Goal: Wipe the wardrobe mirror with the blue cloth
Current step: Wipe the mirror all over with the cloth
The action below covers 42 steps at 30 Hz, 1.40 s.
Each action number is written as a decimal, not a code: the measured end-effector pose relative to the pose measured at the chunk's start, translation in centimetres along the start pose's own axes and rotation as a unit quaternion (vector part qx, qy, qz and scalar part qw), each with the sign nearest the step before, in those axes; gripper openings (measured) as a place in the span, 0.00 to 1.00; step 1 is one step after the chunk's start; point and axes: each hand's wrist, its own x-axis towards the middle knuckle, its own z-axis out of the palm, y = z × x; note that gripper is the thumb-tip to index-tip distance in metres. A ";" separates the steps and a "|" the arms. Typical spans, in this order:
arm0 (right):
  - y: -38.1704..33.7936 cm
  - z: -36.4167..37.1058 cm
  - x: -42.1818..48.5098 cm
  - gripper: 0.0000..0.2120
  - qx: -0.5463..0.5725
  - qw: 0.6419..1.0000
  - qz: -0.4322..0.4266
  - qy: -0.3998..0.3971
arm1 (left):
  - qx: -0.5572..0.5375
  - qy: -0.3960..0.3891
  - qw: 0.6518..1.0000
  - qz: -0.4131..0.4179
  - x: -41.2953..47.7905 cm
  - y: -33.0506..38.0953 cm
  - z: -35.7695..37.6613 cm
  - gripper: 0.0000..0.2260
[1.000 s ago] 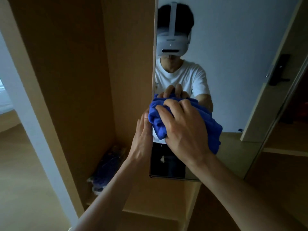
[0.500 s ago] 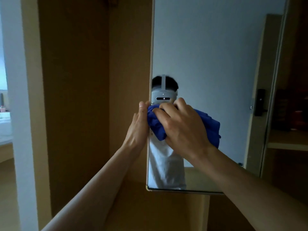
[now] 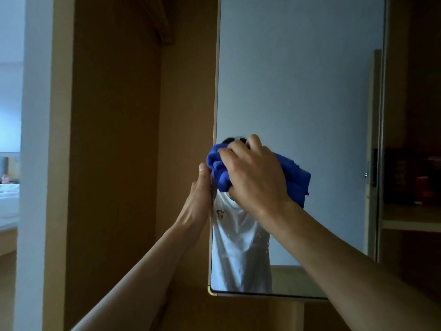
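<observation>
The wardrobe mirror (image 3: 298, 75) is a tall panel on an open wooden wardrobe door, its bottom edge low in the head view. My right hand (image 3: 255, 177) presses a bunched blue cloth (image 3: 218, 168) flat against the glass near the mirror's left edge, about mid-height. My left hand (image 3: 199, 199) grips the mirror's left edge just below the cloth, thumb on the front side, fingers hidden behind the door. The glass reflects a white shirt and a pale wall.
The wardrobe's brown interior panels (image 3: 114, 139) fill the left. A white door frame (image 3: 35, 139) stands at far left with a bed (image 3: 8, 204) beyond it. Shelves (image 3: 410, 218) with dark items sit to the right of the mirror.
The view has tilted upward, showing more of the upper mirror. My right hand and the cloth have moved up the glass along the left edge; my left hand has slid up the edge too.
</observation>
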 end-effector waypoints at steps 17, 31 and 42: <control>3.0 0.1 -2.2 0.09 0.006 1.000 -0.020 0.022 | -0.011 0.046 0.998 -0.047 1.0 -2.3 1.3 0.45; 7.4 -0.5 0.9 0.06 -0.012 0.999 -0.020 0.046 | 0.058 0.063 0.994 -0.065 0.1 -0.7 2.3 0.33; 8.7 -0.7 -0.2 0.03 -0.014 0.999 -0.037 0.028 | 0.080 0.079 0.993 -0.047 0.4 -1.9 3.0 0.38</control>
